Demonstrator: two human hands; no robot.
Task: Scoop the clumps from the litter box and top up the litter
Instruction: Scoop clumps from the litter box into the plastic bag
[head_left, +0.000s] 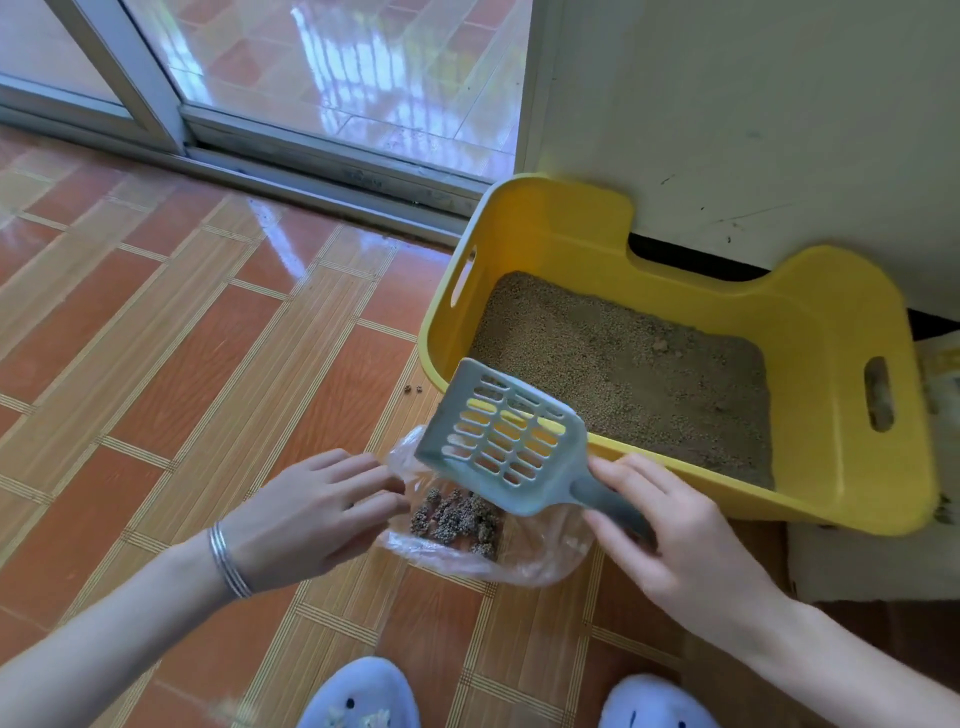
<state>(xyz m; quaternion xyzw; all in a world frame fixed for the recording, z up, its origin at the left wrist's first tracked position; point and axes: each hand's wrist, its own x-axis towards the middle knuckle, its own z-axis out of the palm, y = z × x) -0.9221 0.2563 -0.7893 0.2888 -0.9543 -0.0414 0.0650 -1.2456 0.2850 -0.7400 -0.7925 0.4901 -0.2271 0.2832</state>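
A yellow litter box (810, 312) stands on the tiled floor against the wall, holding brown litter (623, 364) with a small clump near its middle. My right hand (670, 525) grips the handle of a grey slotted scoop (504, 441), which is empty and tilted over a clear plastic bag (540, 551). Dark clumps (457, 519) lie in the bag. My left hand (311, 514), with bracelets on the wrist, holds the bag's left edge.
A sliding glass door track (311, 176) runs across the back. A few stray litter grains (413, 388) lie on the floor left of the box. A pale mat (857, 561) lies under the box's right side. My two light slippers (358, 696) show at the bottom.
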